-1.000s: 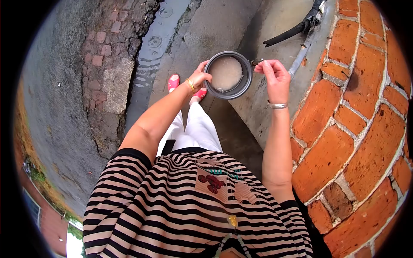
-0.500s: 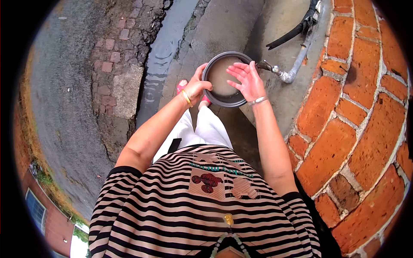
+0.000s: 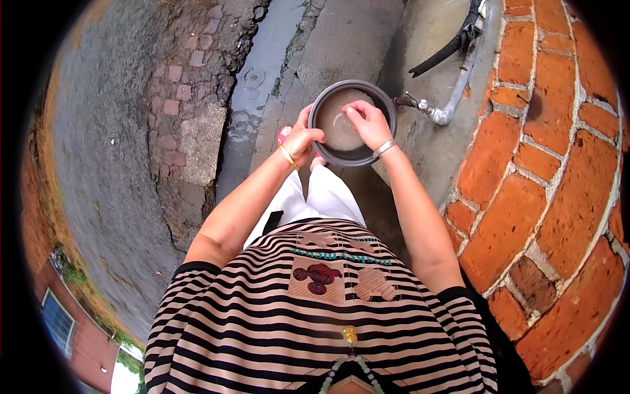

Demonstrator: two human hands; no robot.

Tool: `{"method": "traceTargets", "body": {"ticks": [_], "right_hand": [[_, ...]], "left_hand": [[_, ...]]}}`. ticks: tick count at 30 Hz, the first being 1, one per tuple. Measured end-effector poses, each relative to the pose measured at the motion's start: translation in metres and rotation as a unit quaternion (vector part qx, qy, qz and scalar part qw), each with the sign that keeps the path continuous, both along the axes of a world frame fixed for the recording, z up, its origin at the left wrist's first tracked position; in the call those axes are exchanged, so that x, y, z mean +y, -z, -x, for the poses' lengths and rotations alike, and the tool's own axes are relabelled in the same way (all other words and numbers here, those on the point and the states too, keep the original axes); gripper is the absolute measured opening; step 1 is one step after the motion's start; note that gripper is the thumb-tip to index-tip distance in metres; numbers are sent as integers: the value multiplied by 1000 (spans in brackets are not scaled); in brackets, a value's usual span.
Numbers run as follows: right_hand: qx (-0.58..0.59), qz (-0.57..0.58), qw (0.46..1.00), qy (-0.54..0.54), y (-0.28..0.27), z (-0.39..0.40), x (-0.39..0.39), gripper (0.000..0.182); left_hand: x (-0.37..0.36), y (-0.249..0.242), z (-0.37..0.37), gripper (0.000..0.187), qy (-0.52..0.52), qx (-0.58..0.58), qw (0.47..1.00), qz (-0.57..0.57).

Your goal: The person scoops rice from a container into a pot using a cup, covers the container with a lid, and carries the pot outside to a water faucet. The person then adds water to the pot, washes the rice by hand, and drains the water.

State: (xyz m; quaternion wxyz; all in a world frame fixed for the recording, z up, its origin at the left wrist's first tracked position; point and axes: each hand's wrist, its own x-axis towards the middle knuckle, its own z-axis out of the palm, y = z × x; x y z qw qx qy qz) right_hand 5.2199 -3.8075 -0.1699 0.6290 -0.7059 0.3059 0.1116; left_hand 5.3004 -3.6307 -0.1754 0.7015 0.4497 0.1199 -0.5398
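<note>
A dark grey round pot [image 3: 319, 152] with a wide rim is held in front of me, with cloudy greyish water [image 3: 341, 136] in it. My left hand [image 3: 304, 138] grips its left side, thumb over the rim. Over the right part of the pot reaches my right hand [image 3: 371, 125], its fingers drawn together and bent down towards the water, thumb against the forefinger. Whether anything is between those fingers I cannot make out. What lies under the cloudy water is hidden.
Right of the pot, a metal tap [image 3: 410, 102] joins a grey pipe [image 3: 453, 105], with a black hose [image 3: 436, 58] above it. An orange brick wall [image 3: 505, 203] rises on the right. A wet gutter [image 3: 249, 85] runs to the left, beside broken paving [image 3: 200, 148].
My right hand has turned from open, with spread fingers above the pot, to fingers closed and pointing down into it. The left hand keeps its hold on the rim.
</note>
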Motion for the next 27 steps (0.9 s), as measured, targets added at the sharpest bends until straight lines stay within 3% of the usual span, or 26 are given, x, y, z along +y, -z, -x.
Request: {"method": "traceTargets", "body": {"ticks": [1,3,4,7,8,11,14,17,20,23,26,27], "right_hand": [[-35,142,988,-45,0,1,0,24],[-102,411,897,-129,-6,0,6,22],[-50,421,890,-169,-7,-1,9,35],[26,466,850,-243,-4,3,24,45],[78,401,869,-280,-10,-1,22,52],[88,394,882,-245,-33,0,27,50],[106,419,877,-211,-10,10,25,49],[156,433,853,-245,5,16,21,45],[237,344,846,-331,-40,0,17,40],[163,399,849,-305,-33,3,12,36],[213,376,820,-376,-36,2,9,36],[188,363,842,-352,-40,1,7,35]], "left_hand": [[0,0,0,83,4,0,1000,-2],[-1,-3,-2,83,11,-1,1000,-7],[-1,-3,-2,83,10,-4,1000,-6],[-5,0,-2,83,9,-2,1000,-6],[-6,1,-3,83,10,5,1000,-7],[-8,2,-4,82,19,7,1000,-17],[-13,-1,-4,75,22,13,999,-30],[-19,1,-1,71,20,2,999,-28],[-23,4,-3,72,32,-5,999,-33],[-26,7,-2,72,49,5,998,-38],[-30,9,-4,72,53,4,998,-41],[-33,10,-5,72,50,2,998,-42]]}}
